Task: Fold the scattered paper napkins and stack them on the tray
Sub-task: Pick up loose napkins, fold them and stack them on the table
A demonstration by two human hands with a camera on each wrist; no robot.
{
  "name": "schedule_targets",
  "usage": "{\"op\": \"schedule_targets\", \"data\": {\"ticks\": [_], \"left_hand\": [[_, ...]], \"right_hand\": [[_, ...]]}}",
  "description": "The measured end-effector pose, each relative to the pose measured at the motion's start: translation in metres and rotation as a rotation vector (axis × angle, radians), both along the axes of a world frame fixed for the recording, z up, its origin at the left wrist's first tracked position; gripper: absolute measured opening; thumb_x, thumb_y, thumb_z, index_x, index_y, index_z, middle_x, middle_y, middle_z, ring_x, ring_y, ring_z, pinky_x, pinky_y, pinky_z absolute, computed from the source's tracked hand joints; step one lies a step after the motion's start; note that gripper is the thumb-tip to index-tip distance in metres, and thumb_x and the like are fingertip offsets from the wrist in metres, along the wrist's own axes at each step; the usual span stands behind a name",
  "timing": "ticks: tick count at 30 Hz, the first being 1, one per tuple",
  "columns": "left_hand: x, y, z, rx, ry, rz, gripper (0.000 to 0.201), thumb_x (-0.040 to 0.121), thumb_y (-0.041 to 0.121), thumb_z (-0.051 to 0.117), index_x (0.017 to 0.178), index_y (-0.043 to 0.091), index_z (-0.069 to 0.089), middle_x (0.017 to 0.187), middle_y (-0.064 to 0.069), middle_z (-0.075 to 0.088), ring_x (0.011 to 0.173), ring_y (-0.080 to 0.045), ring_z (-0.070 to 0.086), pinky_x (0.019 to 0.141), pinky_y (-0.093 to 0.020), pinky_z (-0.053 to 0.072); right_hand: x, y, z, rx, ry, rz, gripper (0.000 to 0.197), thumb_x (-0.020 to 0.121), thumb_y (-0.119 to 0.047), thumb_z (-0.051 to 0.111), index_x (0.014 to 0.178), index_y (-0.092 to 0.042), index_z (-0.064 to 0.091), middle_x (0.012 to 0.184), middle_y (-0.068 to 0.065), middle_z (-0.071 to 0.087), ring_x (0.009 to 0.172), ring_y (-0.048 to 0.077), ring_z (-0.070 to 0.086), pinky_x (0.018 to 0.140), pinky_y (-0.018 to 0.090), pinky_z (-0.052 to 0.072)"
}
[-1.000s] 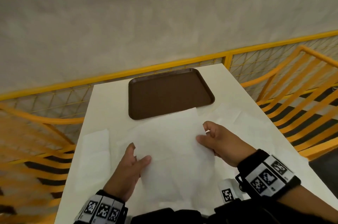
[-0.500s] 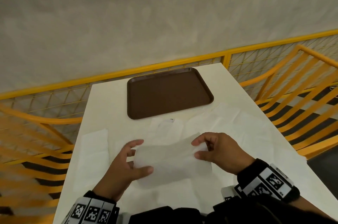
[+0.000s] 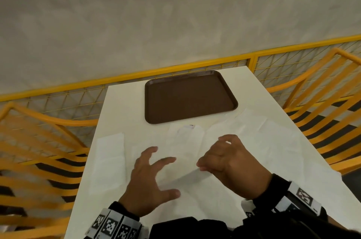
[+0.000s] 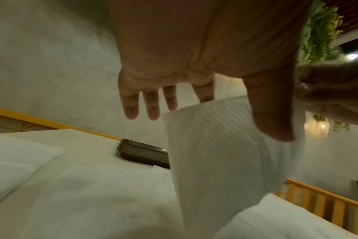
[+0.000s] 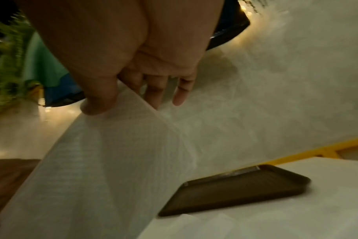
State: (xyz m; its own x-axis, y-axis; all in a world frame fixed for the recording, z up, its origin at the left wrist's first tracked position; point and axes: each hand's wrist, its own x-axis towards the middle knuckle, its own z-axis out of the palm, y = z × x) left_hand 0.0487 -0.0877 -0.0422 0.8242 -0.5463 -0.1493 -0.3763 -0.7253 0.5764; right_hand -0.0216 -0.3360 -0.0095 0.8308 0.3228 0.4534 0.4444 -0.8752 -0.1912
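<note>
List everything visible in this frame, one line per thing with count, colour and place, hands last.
tray: one, brown, far end of the table, nothing on it.
held napkin: one, white, lifted above the table near the person.
loose napkins: several, white, spread flat on the table between tray and person; exact count unclear.
table: one, white.
railing: yellow metal with mesh, behind the table.
benches: yellow slatted, on both sides of the table.
wall: grey, behind the railing.
left hand: fingers spread, thumb against the held napkin.
right hand: pinch grip on the held napkin's edge.
</note>
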Motion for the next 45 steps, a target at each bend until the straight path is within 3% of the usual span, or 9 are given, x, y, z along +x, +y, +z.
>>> {"op": "schedule_targets", "data": {"ticks": [4, 8, 12, 17, 32, 35, 39, 42, 45], "left_hand": [[-0.001, -0.003, -0.007, -0.189, -0.074, -0.037, 0.032, 0.071, 0.078, 0.049, 0.092, 0.055, 0.058, 0.105, 0.032, 0.058, 0.111, 0.009, 0.043, 0.091, -0.019, 0.039], [0.023, 0.013, -0.008, -0.246, 0.099, 0.207, 0.01, 0.082, 0.05, 0.053, 0.084, 0.045, 0.062, 0.085, 0.012, 0.067, 0.083, -0.005, 0.062, 0.076, -0.023, 0.047], [0.063, 0.053, -0.017, -0.252, 0.278, 0.715, 0.031, 0.092, 0.035, 0.056, 0.113, 0.013, 0.062, 0.114, -0.016, 0.064, 0.102, -0.034, 0.06, 0.093, -0.044, 0.048], [0.098, 0.094, -0.021, -0.002, 0.356, 0.826, 0.055, 0.097, 0.039, 0.043, 0.125, -0.006, 0.052, 0.13, -0.025, 0.053, 0.114, -0.039, 0.052, 0.089, -0.036, 0.037], [0.145, 0.119, -0.063, 0.389, 0.368, 0.744, 0.064, 0.095, 0.047, 0.042, 0.126, -0.008, 0.051, 0.133, -0.026, 0.052, 0.12, -0.039, 0.05, 0.1, -0.04, 0.037], [0.143, 0.122, -0.068, 0.367, 0.341, 0.824, 0.068, 0.089, 0.05, 0.053, 0.126, -0.008, 0.051, 0.132, -0.026, 0.053, 0.118, -0.041, 0.051, 0.099, -0.042, 0.039], [0.123, 0.109, -0.058, 0.487, 0.18, 0.911, 0.084, 0.069, 0.058, 0.071, 0.128, 0.003, 0.046, 0.131, -0.022, 0.049, 0.117, -0.043, 0.047, 0.098, -0.055, 0.041], [0.09, 0.074, -0.043, 0.442, -0.02, 0.691, 0.052, 0.075, 0.056, 0.065, 0.111, 0.02, 0.055, 0.119, -0.009, 0.057, 0.11, -0.031, 0.053, 0.094, -0.046, 0.043], [0.054, 0.037, -0.044, 0.231, 0.132, 0.275, 0.035, 0.071, 0.063, 0.057, 0.079, 0.029, 0.058, 0.089, 0.006, 0.067, 0.088, -0.016, 0.061, 0.08, -0.027, 0.045]], "right_hand": [[0.002, 0.015, 0.007, -0.071, -0.108, 0.046, 0.016, 0.087, -0.022, 0.062, 0.098, -0.033, 0.06, 0.079, -0.014, 0.067, 0.067, 0.007, 0.061, 0.095, 0.035, 0.038], [0.002, 0.017, 0.014, 0.016, -0.07, -0.051, 0.02, 0.093, -0.029, 0.05, 0.111, -0.032, 0.056, 0.081, -0.014, 0.068, 0.071, 0.007, 0.061, 0.09, 0.035, 0.042], [-0.008, 0.003, 0.007, 0.006, 0.086, -0.108, 0.021, 0.091, -0.031, 0.048, 0.107, -0.034, 0.061, 0.083, -0.016, 0.068, 0.073, 0.004, 0.062, 0.089, 0.033, 0.04], [-0.019, -0.009, -0.005, 0.005, 0.227, -0.163, 0.018, 0.091, -0.034, 0.047, 0.099, -0.038, 0.062, 0.08, -0.021, 0.066, 0.069, 0.0, 0.06, 0.083, 0.031, 0.044], [-0.02, -0.018, -0.029, 0.028, 0.477, -0.261, 0.013, 0.087, -0.035, 0.052, 0.094, -0.038, 0.062, 0.072, -0.019, 0.064, 0.064, 0.001, 0.059, 0.068, 0.027, 0.05], [-0.021, -0.017, -0.041, 0.015, 0.626, -0.299, 0.022, 0.088, -0.046, 0.049, 0.107, -0.04, 0.059, 0.09, -0.019, 0.063, 0.083, 0.001, 0.058, 0.08, 0.031, 0.05], [-0.027, -0.011, -0.065, -0.104, 0.933, -0.305, 0.077, 0.071, -0.073, 0.044, 0.139, -0.039, 0.033, 0.137, -0.011, 0.037, 0.123, 0.013, 0.037, 0.103, 0.032, 0.034], [-0.028, -0.001, -0.078, -0.149, 0.97, -0.349, 0.091, 0.069, -0.061, 0.065, 0.144, -0.036, 0.02, 0.143, -0.005, 0.023, 0.127, 0.02, 0.029, 0.104, 0.04, 0.035], [-0.026, 0.003, -0.084, -0.146, 0.976, -0.381, 0.094, 0.067, -0.053, 0.072, 0.144, -0.033, 0.022, 0.14, -0.001, 0.023, 0.124, 0.023, 0.029, 0.101, 0.041, 0.04]]}}
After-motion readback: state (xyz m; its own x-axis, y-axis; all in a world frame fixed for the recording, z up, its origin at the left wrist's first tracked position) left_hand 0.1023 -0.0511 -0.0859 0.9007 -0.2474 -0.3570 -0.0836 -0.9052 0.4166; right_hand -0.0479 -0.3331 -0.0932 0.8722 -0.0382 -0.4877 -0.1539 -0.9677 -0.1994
